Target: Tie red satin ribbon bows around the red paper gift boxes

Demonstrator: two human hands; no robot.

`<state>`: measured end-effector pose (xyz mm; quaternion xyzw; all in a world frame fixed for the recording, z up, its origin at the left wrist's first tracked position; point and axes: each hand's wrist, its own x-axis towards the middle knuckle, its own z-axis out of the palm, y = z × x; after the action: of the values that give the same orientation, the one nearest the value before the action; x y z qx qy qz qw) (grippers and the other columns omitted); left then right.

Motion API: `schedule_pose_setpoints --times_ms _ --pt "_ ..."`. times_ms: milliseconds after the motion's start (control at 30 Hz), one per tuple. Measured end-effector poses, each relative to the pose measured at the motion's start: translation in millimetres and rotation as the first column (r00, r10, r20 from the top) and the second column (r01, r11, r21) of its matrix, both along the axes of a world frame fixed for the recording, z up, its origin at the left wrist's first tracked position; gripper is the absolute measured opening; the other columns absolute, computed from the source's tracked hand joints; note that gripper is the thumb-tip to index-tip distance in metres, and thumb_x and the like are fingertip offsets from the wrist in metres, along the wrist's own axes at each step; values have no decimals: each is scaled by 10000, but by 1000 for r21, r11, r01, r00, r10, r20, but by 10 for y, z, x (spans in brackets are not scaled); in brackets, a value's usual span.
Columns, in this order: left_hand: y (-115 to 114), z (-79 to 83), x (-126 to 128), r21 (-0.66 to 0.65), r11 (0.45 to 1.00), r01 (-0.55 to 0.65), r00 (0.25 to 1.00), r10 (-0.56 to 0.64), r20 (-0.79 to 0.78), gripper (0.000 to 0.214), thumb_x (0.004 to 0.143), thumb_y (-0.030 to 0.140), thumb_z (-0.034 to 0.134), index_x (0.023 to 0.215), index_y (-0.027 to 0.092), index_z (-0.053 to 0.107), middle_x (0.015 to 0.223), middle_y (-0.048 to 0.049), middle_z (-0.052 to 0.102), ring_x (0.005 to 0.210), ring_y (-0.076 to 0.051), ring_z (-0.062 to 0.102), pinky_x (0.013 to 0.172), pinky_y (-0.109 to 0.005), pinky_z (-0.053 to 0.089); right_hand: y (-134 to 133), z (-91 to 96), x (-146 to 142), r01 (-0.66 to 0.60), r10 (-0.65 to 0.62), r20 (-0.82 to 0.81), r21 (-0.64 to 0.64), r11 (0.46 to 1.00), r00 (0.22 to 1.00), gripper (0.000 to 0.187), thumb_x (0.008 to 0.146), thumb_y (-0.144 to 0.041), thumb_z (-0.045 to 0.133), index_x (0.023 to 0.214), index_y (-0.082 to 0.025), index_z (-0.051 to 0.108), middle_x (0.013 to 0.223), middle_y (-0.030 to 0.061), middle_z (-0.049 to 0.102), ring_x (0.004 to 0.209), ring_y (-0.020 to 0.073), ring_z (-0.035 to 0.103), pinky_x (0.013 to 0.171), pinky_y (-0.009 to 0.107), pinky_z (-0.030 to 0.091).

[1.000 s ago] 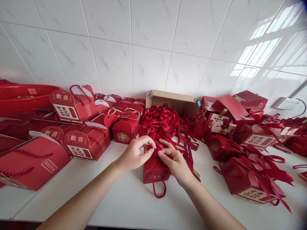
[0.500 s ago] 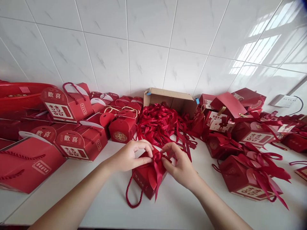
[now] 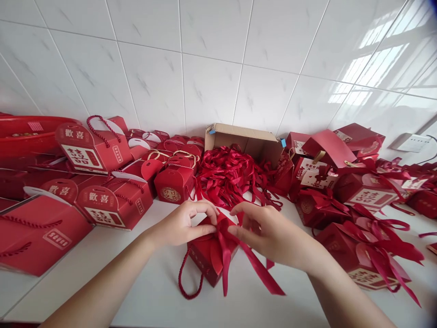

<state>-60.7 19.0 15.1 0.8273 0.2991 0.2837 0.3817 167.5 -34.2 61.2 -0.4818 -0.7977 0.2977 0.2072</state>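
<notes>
A small red gift box [image 3: 205, 257] with petal-like top flaps stands on the white table in front of me, its twisted red cord handle hanging in a loop at the left. Dark red satin ribbon [image 3: 224, 259] is gathered at its top, and two tails drape over the front and right. My left hand [image 3: 191, 223] pinches the ribbon at the box top between thumb and forefinger. At the ribbon's right side is my right hand [image 3: 262, 232], its thumb and forefinger apart and the other fingers curled. Part of the knot is hidden by the fingers.
Loose red ribbons [image 3: 228, 177] spill from a cardboard box [image 3: 246, 134] against the tiled wall. Red boxes with cord handles [image 3: 116, 205] are stacked at the left, beside a red basin [image 3: 34, 136]. Ribbon-tied boxes [image 3: 365, 250] stand at the right, below a power socket [image 3: 411, 142].
My right hand has loosened its pinch on the ribbon and shifted slightly right. A ribbon tail now lies out to the right across the box. My left hand holds its place.
</notes>
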Motion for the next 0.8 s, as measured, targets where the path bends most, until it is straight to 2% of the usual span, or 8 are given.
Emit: schedule_pose_setpoints --times_ms 67,167,267,333,400,500,600,800 --pt "-1 8 -1 2 1000 7 1000 -7 -1 16 821 197 617 814 193 631 966 -34 685 957 -183 636 887 -302 491 92 -31 -32 -33 32 -72 -19 999 997 240 880 -412 579 1011 -212 611 675 -23 598 526 94 497 469 217 341" --pt "-13 24 2 8 1000 5 1000 -5 -6 14 816 189 619 811 197 630 967 -29 682 970 -183 626 894 -299 483 217 -118 -74 -121 113 -190 -30 992 975 190 875 -268 590 1058 -215 579 802 -14 629 597 92 538 539 212 413" --pt "-25 42 0 27 1000 -3 1000 4 -30 9 813 209 639 816 205 631 953 -13 670 935 -168 621 887 -284 472 287 -181 -65 -228 236 -227 63 972 945 192 874 -116 534 1043 -208 549 826 -17 612 670 95 549 610 207 446" --pt "-22 54 -19 37 999 1 999 1 -53 16 822 225 641 828 211 637 926 -6 661 895 -158 619 870 -277 470 318 -212 -32 -336 363 -174 169 927 915 242 888 -62 484 1063 -205 569 886 5 606 741 103 553 667 217 458" --pt "-5 63 -59 41 999 12 996 -8 -88 27 837 235 627 839 217 647 894 -2 652 870 -154 612 847 -271 470 349 -249 6 -446 473 -43 270 854 880 328 900 -32 452 1118 -213 616 955 37 587 802 117 541 703 234 456" --pt "40 74 -144 70 997 -23 989 33 -146 60 854 235 601 871 231 659 894 -4 640 875 -159 596 831 -266 461 387 -311 45 -542 508 191 343 767 840 399 905 -35 460 1177 -245 663 926 64 547 824 153 497 693 266 439" --pt "75 81 -200 115 990 -79 976 101 -192 82 860 232 582 897 242 655 888 -4 624 885 -166 576 837 -270 446 404 -353 59 -558 475 297 362 747 828 404 908 -48 478 1169 -275 687 898 75 525 832 173 476 685 286 428" --pt "41 86 -146 74 997 3 973 14 -229 50 858 230 567 812 219 584 896 -5 573 913 -167 543 874 -268 433 432 -377 75 -556 492 259 365 747 831 424 876 -34 519 1149 -305 698 879 58 491 796 159 456 651 272 409"
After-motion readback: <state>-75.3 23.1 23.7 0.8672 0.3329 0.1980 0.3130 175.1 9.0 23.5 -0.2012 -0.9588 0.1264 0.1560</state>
